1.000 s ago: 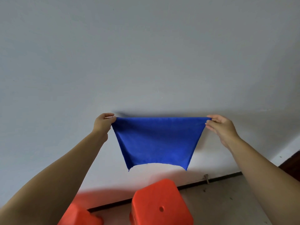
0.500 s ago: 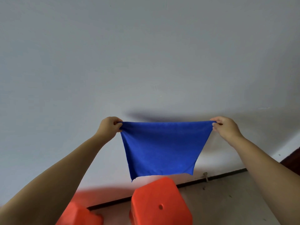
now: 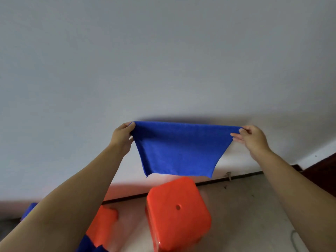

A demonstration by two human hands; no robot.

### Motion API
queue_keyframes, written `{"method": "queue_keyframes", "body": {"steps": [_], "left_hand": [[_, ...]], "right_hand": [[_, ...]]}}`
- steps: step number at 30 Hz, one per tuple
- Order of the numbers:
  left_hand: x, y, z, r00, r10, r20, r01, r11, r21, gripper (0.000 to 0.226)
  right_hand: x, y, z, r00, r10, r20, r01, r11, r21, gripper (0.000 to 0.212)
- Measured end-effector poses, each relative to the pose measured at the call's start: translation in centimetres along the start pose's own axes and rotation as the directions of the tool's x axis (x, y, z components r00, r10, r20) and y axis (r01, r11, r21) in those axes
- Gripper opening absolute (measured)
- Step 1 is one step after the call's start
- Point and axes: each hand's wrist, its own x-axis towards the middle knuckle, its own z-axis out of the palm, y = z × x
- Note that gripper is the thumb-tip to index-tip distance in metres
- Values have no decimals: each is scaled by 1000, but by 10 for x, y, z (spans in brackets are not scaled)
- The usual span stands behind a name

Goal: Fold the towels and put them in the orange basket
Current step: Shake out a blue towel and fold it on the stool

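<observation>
Single head view — faces forward toward wall (image 3: 163, 60), floor (image 3: 245, 206) low in frame.

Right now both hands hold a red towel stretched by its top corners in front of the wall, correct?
Not quite: the towel is blue, not red, as the head view shows. The rest holds: the left hand and right hand pinch its top corners, stretching it in front of the wall.

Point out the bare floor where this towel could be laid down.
Bare floor lies right of the orange stool, bounded by the dark baseboard strip and the right forearm. Left of the stool it is crowded: a second orange item and blue cloth. Both hands, left hand and right hand, pinch the blue towel.
</observation>
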Motion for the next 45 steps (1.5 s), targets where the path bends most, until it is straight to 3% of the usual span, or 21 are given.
{"method": "queue_keyframes", "body": {"steps": [8,12,16,22,27,31,39,45], "left_hand": [[3,-66,-32,991,-131,18,129,989,74,25],[-20,-124,-64,971,-238,2,237,968,79,21],[-50,-182,-95,929,-371,2,367,921,128,15],[-90,-243,-125,824,-562,-70,560,788,255,13],[-79,-279,-131,783,-611,-118,615,729,300,15],[-37,-293,-121,809,-570,-144,580,731,359,15],[89,-344,-95,874,-413,-255,483,789,380,17],[108,-388,-90,851,-376,-366,484,832,272,8]], "right_hand": [[-13,80,4,996,77,48,-77,997,-1,21],[-40,131,-5,970,207,125,-204,978,-36,21],[-69,176,-12,912,369,179,-351,928,-124,21],[-105,238,-26,763,583,278,-492,804,-333,20],[-110,279,-13,698,669,256,-559,732,-389,21],[-78,297,9,710,667,228,-568,733,-375,21],[25,357,72,843,530,96,-408,745,-527,7],[30,401,99,903,430,-2,-347,725,-594,25]]}}
